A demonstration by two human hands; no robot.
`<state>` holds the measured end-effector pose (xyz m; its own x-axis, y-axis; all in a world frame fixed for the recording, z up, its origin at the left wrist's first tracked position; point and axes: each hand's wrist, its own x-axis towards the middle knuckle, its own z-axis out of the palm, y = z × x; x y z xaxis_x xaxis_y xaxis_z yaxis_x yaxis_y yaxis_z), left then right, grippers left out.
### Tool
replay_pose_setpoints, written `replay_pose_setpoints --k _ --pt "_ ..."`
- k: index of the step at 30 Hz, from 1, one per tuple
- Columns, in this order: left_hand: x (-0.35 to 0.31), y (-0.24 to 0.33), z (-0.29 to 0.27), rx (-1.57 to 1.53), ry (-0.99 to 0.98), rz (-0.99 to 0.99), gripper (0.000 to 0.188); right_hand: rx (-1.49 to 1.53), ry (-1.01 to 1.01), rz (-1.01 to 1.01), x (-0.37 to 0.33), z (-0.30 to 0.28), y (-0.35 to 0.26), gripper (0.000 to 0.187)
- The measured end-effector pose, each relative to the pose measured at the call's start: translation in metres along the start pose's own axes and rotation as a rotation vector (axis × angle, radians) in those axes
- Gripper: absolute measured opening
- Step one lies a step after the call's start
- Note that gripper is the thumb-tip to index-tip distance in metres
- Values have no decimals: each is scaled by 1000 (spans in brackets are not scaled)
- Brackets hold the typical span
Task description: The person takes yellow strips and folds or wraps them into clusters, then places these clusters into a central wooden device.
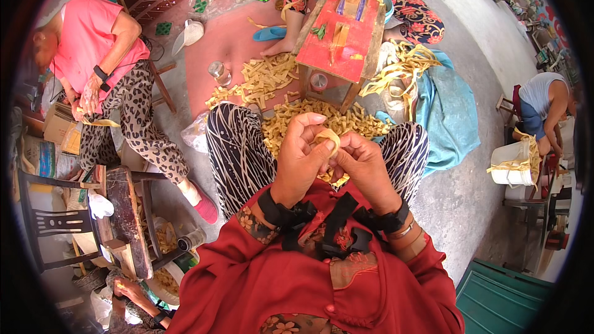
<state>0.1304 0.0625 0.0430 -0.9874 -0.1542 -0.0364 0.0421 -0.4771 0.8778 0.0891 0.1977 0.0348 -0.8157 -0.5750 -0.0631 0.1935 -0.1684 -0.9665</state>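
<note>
In front of my chest, a pale yellow flat strip [328,139] is bent into a small loop between my two hands. My left hand [301,159] pinches it with thumb and forefinger. From the other side, my right hand [370,170] grips the strip with closed fingertips. Just beyond, between my knees, lies a heap of short folded yellow pieces [281,124]. To the right of the low table, long loose yellow strips [411,65] hang over a bag beside a blue-green cloth [448,114].
A low red-topped wooden table [339,43] stands ahead, with a blue basin [388,1] behind it. A glass jar [219,73] stands on the floor. People work around me, one in a pink top [105,31] at left. A white bucket [513,164] stands right, a wooden bench [127,216] left.
</note>
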Motion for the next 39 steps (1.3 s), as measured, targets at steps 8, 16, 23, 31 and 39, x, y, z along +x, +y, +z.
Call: replay_pose_setpoints --k 8,16,23,31,39 --pt "8 -19 2 -69 139 -126 10 -213 179 -236 -2 11 5 7" --pt "10 -44 -9 196 181 -7 9 -881 357 -614 1 16 15 10" --pt "2 -23 -8 65 56 -170 9 -617 358 -331 4 12 11 9" --pt "6 -28 -13 76 153 -115 8 -895 238 -559 4 15 10 12" --pt "2 -34 -18 201 39 -173 9 -410 163 -280 1 12 11 9"
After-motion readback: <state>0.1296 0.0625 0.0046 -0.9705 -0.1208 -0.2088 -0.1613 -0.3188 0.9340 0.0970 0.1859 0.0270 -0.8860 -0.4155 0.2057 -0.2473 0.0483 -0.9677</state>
